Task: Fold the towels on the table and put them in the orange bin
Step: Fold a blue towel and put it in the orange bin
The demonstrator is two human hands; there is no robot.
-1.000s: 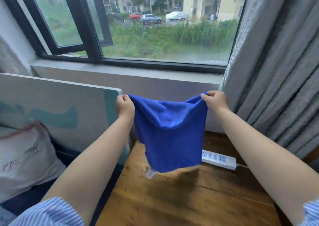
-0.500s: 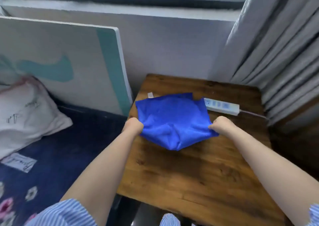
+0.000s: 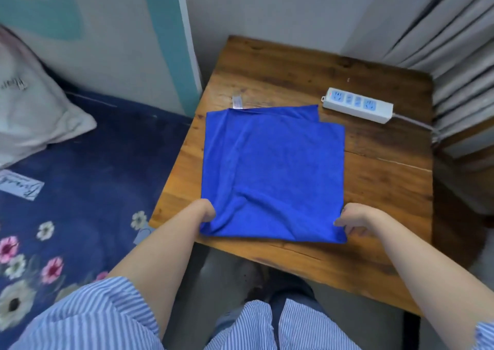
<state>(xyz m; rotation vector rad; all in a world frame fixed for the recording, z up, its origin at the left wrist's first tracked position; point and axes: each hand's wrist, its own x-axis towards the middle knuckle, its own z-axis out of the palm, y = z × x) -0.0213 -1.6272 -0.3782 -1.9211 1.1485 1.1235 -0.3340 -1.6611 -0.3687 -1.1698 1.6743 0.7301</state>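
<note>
On the worktop, towel: the blue towel (image 3: 272, 173) now lies spread flat on the wooden worktop (image 3: 374, 184), doubled over, with the far edge of the lower layer and a small white tag (image 3: 237, 101) peeking out beyond the upper layer
Change: a second ago it hung in the air in front of the window, held up by two corners; half a second ago it was being lowered, bunched and sagging between the hands; now it has been drawn toward the near edge and smoothed
Left grip: the left hand (image 3: 205, 213) pinches the near left corner, fingers curled into the cloth
Right grip: the right hand (image 3: 352, 220) pinches the near right corner at the worktop surface
Layers: the two layers do not line up exactly at the far right corner
Meaning for the task: first fold looks done; in my judgement a further fold is due before the towel goes away
Bin: no orange bin in view, so where it must go cannot be told
Nearby: a white power strip (image 3: 358, 105) lies just beyond the far right corner, apart from the towel
Surroundings: grey curtain (image 3: 454, 42) to the right, blue flowered bed cover (image 3: 80, 189) and a pillow (image 3: 29, 114) to the left
</note>
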